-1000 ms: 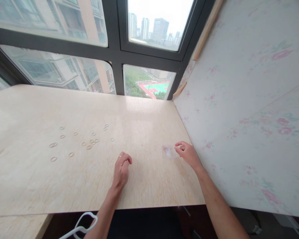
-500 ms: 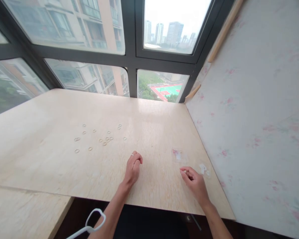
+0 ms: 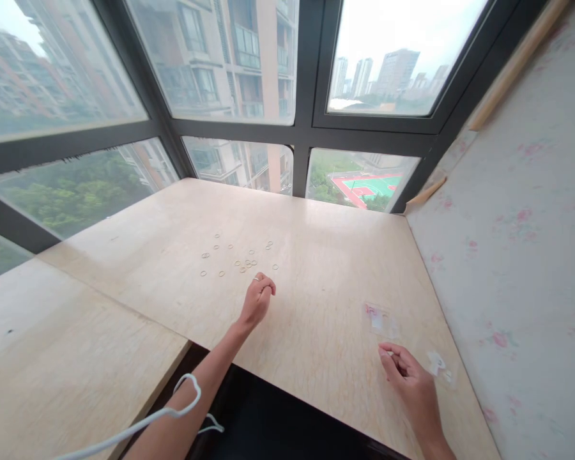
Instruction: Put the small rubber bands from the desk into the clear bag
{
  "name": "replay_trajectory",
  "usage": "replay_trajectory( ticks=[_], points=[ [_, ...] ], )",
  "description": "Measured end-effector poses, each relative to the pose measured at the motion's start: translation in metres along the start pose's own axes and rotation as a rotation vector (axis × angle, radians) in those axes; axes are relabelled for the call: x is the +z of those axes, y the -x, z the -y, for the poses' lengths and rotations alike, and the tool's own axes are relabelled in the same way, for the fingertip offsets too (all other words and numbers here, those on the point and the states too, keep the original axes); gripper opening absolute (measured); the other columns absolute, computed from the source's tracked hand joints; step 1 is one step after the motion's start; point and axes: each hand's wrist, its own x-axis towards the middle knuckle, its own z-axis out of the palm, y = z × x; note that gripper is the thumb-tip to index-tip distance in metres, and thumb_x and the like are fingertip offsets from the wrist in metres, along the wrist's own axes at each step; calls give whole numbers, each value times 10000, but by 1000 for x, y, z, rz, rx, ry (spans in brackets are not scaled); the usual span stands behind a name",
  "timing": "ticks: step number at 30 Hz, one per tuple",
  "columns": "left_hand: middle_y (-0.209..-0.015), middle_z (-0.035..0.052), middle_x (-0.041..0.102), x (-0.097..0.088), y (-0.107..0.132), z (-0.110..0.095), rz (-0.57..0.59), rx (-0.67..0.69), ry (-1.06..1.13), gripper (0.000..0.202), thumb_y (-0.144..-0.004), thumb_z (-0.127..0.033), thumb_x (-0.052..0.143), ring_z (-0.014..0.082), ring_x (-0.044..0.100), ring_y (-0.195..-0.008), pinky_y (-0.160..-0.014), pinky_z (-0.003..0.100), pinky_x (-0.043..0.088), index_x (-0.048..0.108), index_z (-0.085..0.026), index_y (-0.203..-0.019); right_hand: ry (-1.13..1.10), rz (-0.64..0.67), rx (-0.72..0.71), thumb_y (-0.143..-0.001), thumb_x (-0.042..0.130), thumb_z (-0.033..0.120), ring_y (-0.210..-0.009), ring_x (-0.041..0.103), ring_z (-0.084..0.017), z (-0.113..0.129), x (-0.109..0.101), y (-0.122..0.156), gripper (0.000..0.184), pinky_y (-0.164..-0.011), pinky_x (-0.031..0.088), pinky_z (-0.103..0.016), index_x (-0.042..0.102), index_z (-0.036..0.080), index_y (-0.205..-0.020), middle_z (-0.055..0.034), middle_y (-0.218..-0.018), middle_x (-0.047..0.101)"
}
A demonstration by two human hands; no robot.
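My left hand point(image 3: 259, 298) rests on the pale marble-look table point(image 3: 316, 268), fingers curled into a loose fist, a ring on one finger; nothing shows inside it. Just beyond it lie several small rubber bands point(image 3: 237, 259) scattered on the tabletop. My right hand point(image 3: 409, 381) sits near the table's front right edge with fingers pinched together; what they hold, if anything, I cannot make out. A small clear plastic bag point(image 3: 381, 320) lies flat just beyond that hand. Another small clear bag point(image 3: 439, 367) lies right beside it, toward the wall.
A floral-papered wall point(image 3: 517, 255) borders the table on the right. Dark-framed windows point(image 3: 306, 128) run along the back. A second tabletop point(image 3: 62, 358) adjoins at the left. A white cord point(image 3: 172, 406) hangs by my left forearm.
My right hand has drawn back from the first clear bag toward the front edge, beside the second bag. The view has swung left and pulled back. My left hand stays curled.
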Motion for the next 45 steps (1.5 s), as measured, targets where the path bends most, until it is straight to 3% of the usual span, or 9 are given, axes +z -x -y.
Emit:
replay_trajectory(
  ticks=[3,7,10,15,25,32,35,40,45],
  points=[
    [-709,20,457,-26,-12,9,-95,-15,-112,230,-777,-117,376,176,496,-743,-739,312,411,529,-189,-621,27,-11,-33,-783,548,532,-486,511,-152,2,-1,0,371,-462,441,-224,677,193,-859,22,-530,500],
    [-726,12,502,-59,-28,32,-135,-32,-329,206,-822,-186,419,163,493,-684,-705,293,411,624,-186,-842,71,-20,-60,-771,544,560,-455,500,-141,5,-2,0,382,-437,420,-211,676,204,-810,27,-505,489],
    [-719,13,538,-79,-38,51,-53,-82,-522,225,-805,-215,484,168,516,-686,-685,287,403,654,-178,-947,75,-18,-63,-762,543,573,-460,522,-142,4,-2,1,395,-440,427,-205,680,205,-805,21,-512,511],
    [-845,37,643,-98,-47,69,169,-82,-688,216,-809,-253,518,193,588,-786,-691,285,406,710,-212,-897,79,-15,-84,-762,545,566,-452,526,-136,4,-3,2,386,-444,428,-196,678,206,-800,24,-506,515],
    [-851,54,676,-101,-62,75,313,-13,-815,206,-791,-229,490,213,592,-824,-635,283,380,682,-207,-719,90,-5,-87,-787,529,562,-458,510,-137,2,-2,1,398,-444,439,-196,678,194,-818,18,-508,503],
    [-797,51,657,-106,-74,78,411,16,-792,154,-748,-206,498,192,568,-763,-652,278,384,636,-178,-684,99,-13,-96,-776,543,546,-453,513,-124,6,-3,0,386,-439,422,-183,683,188,-809,28,-506,506],
    [-792,46,656,-109,-72,80,403,31,-745,144,-748,-205,502,187,562,-755,-662,282,386,632,-174,-692,93,-11,-86,-778,542,546,-452,509,-125,6,-3,1,388,-446,428,-187,685,187,-816,29,-508,507],
    [-740,35,648,-103,-61,69,245,-18,-474,144,-747,-266,548,143,518,-643,-611,263,391,646,-162,-728,62,-4,-87,-792,541,537,-478,518,-134,2,-1,1,380,-467,442,-199,678,185,-836,25,-529,510],
    [-651,8,602,-72,-54,34,174,-201,41,244,-730,-386,628,101,476,-565,-522,218,364,638,-144,-755,31,8,-100,-821,539,495,-465,487,-128,7,-1,2,338,-452,407,-207,669,184,-843,31,-523,492]
  ],
)
